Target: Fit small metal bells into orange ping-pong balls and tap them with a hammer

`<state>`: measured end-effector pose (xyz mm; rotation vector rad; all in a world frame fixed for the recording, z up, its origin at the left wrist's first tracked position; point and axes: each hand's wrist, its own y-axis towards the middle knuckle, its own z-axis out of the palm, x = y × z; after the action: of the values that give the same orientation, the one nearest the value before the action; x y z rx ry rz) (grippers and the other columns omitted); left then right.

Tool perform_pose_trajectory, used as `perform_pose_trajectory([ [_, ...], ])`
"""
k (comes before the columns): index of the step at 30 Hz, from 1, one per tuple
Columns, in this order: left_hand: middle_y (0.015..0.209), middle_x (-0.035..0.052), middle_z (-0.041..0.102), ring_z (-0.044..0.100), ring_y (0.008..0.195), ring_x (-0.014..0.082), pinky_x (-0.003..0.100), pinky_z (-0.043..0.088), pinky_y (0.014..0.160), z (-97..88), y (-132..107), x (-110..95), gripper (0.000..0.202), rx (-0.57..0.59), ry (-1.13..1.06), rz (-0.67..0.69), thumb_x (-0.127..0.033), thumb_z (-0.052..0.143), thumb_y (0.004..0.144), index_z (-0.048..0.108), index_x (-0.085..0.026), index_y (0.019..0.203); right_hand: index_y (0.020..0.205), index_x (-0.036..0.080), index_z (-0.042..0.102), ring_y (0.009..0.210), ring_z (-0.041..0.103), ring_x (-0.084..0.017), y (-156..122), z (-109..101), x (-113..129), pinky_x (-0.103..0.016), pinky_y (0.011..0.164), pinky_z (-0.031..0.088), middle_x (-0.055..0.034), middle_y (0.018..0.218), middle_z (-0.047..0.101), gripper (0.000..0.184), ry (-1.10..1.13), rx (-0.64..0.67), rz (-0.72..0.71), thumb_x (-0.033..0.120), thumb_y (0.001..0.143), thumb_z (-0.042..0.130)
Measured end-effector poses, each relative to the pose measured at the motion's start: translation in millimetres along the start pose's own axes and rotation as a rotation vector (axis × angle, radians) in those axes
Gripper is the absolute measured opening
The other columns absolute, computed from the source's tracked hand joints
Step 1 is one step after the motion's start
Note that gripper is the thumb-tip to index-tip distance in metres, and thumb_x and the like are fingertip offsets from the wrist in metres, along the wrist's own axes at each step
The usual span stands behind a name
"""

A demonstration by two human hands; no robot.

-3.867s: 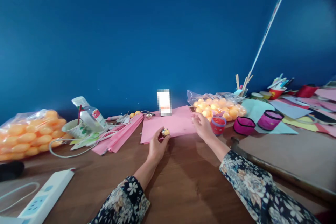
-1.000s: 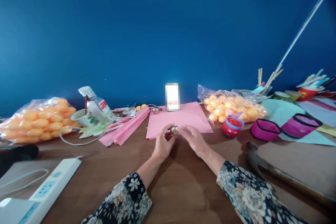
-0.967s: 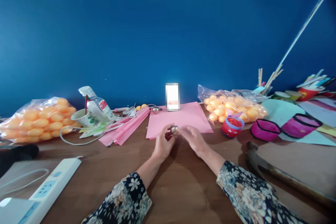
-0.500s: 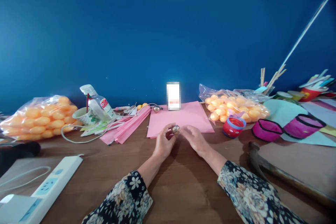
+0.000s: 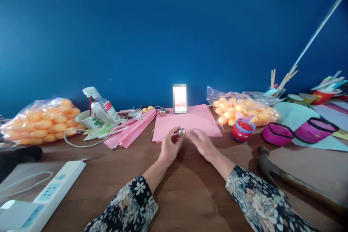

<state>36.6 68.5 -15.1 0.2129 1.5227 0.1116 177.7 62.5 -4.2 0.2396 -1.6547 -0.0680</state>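
Metallic ball, pinched in the left hand, seems mid-handling, likely needing steadiness next beside the right hand, whose grip is unclear.

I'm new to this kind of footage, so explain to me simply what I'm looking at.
There is no machine here, just a person's two bare hands. The view comes from one camera worn on the person's head, looking forward and down.

The left hand holds a shiny ball in its fingers. The right hand is close beside it; whether it touches the ball, I can't tell.

Under them is a brown table. Pink paper lies just beyond the hands. To the left are a bag of orange balls, a bottle and a power strip. To the right are a second bag, a red cup and what looks like a hammer.
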Motion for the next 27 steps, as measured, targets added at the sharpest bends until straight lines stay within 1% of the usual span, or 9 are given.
perform_pose_trajectory([
  [7, 0.104, 0.009, 0.064, 0.062, 0.09, 0.0186, 0.033, 0.05, 0.081, -0.1, -0.8, -2.6, 0.044, 0.01, -0.011, -0.024, -0.02, 0.067, 0.065, 0.055, -0.016, 0.107, 0.081, 0.016, 0.06, 0.074, 0.056, -0.014, -0.3, -0.6, -1.6, -0.026, 0.071, 0.044, -0.0015, 0.079, 0.064, 0.025, 0.013, 0.008, -0.031, 0.04, 0.079, 0.052],
  [10, 0.105, 0.0091, 0.064, 0.062, 0.091, 0.0189, 0.033, 0.049, 0.082, -0.5, -0.8, -1.0, 0.046, 0.021, -0.034, -0.022, -0.02, 0.069, 0.063, 0.055, -0.016, 0.107, 0.081, 0.016, 0.061, 0.075, 0.057, -0.015, -0.3, -0.6, -0.9, -0.026, 0.071, 0.044, -0.0023, 0.08, 0.064, 0.026, -0.003, 0.006, -0.031, 0.04, 0.079, 0.052],
  [14, 0.103, 0.0094, 0.064, 0.062, 0.091, 0.0194, 0.033, 0.05, 0.081, -0.7, -0.5, 1.6, 0.043, 0.022, -0.041, -0.017, -0.019, 0.067, 0.065, 0.055, -0.016, 0.106, 0.078, 0.016, 0.061, 0.073, 0.056, -0.015, -0.3, -0.1, 1.0, -0.026, 0.069, 0.045, -0.0013, 0.076, 0.064, 0.024, -0.002, -0.004, -0.016, 0.039, 0.078, 0.053],
  [20, 0.101, 0.0084, 0.065, 0.062, 0.091, 0.019, 0.033, 0.05, 0.081, -0.1, -0.5, 0.5, 0.04, 0.012, -0.03, -0.005, -0.016, 0.066, 0.065, 0.056, -0.016, 0.104, 0.078, 0.016, 0.061, 0.07, 0.056, -0.014, 0.0, 0.2, -0.4, -0.026, 0.067, 0.045, -0.0012, 0.075, 0.063, 0.024, 0.017, 0.005, -0.007, 0.038, 0.078, 0.053],
  [27, 0.1, 0.0086, 0.065, 0.062, 0.091, 0.0193, 0.033, 0.05, 0.081, -0.2, 0.1, 0.5, 0.041, 0.011, -0.019, -0.001, -0.016, 0.065, 0.065, 0.056, -0.016, 0.105, 0.08, 0.016, 0.06, 0.072, 0.055, -0.014, -0.4, -0.2, -1.4, -0.025, 0.069, 0.044, -0.001, 0.077, 0.062, 0.022, -0.006, 0.019, -0.018, 0.037, 0.08, 0.052],
])
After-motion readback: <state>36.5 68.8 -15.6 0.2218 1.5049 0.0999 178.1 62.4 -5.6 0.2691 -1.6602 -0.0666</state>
